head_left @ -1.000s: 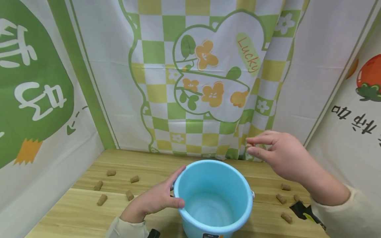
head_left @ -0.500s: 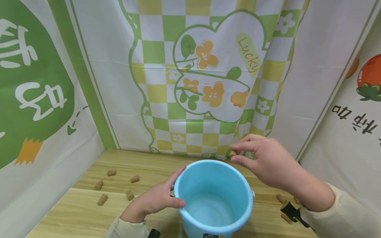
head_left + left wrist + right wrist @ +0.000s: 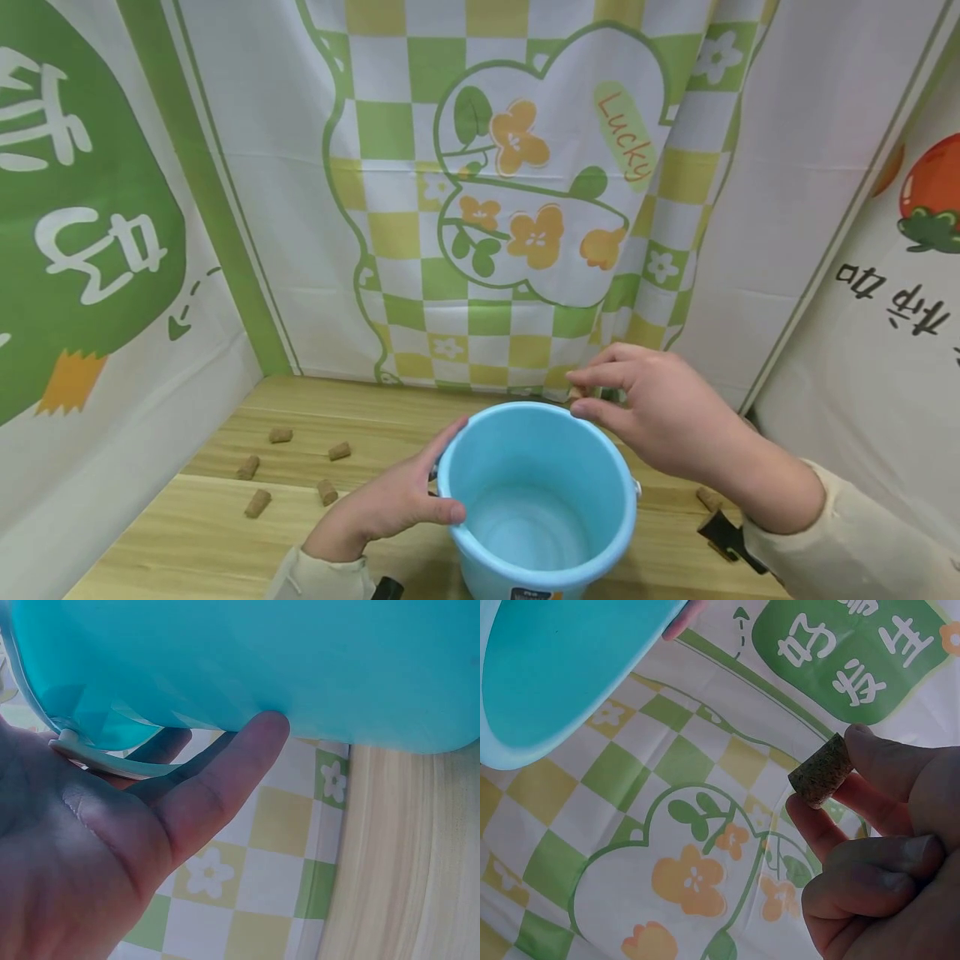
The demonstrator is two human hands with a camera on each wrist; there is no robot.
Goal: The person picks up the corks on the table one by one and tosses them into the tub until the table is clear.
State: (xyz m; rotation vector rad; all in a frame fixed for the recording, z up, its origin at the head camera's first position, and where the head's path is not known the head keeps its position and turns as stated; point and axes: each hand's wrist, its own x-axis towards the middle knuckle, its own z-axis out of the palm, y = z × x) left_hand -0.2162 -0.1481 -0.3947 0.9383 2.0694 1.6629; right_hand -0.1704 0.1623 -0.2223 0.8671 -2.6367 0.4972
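Observation:
A light blue plastic bucket (image 3: 536,500) stands on the wooden table, its mouth tilted toward the head camera and its inner floor in view. At its left side my left hand (image 3: 405,496) holds it, the thumb over the rim. In the left wrist view, fingers (image 3: 225,780) lie along the bucket's outer wall beside the handle. My right hand (image 3: 663,408) pinches a small cork (image 3: 577,392) just above the far right part of the rim. The right wrist view shows this cork (image 3: 822,771) between thumb and fingertips, with the other fingers curled.
Several corks lie on the table left of the bucket, among them one cork (image 3: 258,503) near the front. Another cork (image 3: 708,498) lies to the right, partly behind the right sleeve (image 3: 847,542). A checked cloth (image 3: 480,333) hangs behind the table.
My right hand has moved left with the pinched cork, from right of the bucket to the rim's far right. The left hand and the bucket have stayed in place.

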